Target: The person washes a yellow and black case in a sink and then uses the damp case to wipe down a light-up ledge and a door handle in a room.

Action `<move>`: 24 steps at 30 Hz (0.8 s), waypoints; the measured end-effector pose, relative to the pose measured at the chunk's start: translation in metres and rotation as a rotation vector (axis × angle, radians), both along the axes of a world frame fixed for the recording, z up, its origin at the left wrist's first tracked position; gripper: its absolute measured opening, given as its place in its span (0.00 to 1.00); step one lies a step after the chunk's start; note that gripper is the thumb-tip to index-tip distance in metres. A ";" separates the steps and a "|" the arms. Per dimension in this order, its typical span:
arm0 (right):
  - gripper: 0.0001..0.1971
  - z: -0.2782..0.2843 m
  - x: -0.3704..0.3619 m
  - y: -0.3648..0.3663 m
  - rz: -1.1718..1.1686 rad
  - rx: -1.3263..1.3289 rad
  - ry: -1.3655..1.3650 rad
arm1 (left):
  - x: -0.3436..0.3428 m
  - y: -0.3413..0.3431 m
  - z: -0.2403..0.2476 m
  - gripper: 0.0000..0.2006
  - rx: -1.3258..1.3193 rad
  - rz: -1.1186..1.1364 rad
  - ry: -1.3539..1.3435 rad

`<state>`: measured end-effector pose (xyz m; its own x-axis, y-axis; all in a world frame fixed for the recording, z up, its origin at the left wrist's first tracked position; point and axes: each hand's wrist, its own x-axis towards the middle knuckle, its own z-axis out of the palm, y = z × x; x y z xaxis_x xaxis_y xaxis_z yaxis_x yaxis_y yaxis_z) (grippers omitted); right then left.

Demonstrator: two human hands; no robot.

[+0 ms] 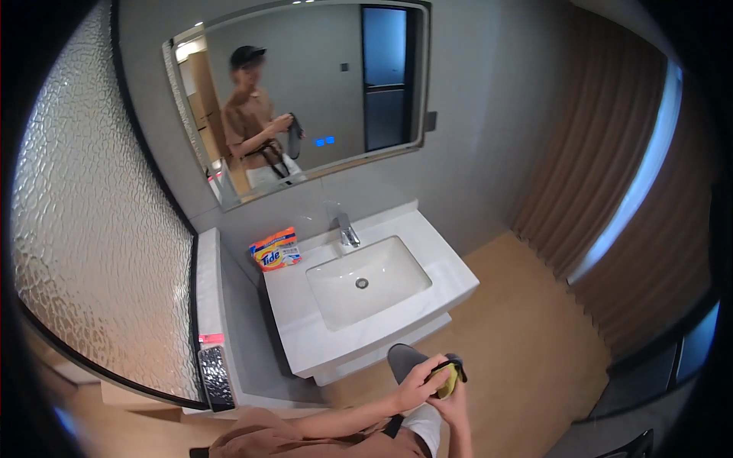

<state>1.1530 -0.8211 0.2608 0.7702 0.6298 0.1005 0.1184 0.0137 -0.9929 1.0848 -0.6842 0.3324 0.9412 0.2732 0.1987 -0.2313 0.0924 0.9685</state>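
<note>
with your left hand and right hand both holding the small yellow-green, black-edged thing over the tan floor, near the white, smooth counter, grip snugly and turn it slowly.

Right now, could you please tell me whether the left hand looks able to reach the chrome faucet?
Probably not as is: the left hand is busy with a yellow-green and black item, and the chrome faucet stands behind the white washbasin, though nothing visible blocks the way.
</note>
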 end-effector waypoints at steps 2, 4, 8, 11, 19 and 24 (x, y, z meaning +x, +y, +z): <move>0.28 -0.042 0.043 0.028 0.090 0.007 0.026 | 0.032 0.010 -0.005 0.09 0.006 0.147 -0.030; 0.19 -0.067 0.079 0.060 0.211 -0.008 -0.002 | 0.054 0.023 -0.022 0.09 -0.051 0.303 0.021; 0.10 -0.101 0.140 0.113 0.275 0.041 0.119 | 0.097 0.065 -0.017 0.09 -0.059 0.514 0.035; 0.19 -0.033 0.173 0.150 0.429 0.061 0.799 | 0.124 0.110 -0.040 0.12 -0.024 0.783 0.086; 0.12 -0.040 0.256 0.272 0.662 -0.225 0.684 | 0.122 0.237 -0.093 0.21 -0.727 0.924 -0.013; 0.15 -0.077 0.249 0.344 0.703 -0.467 0.357 | 0.140 0.341 -0.131 0.27 -0.727 0.932 0.047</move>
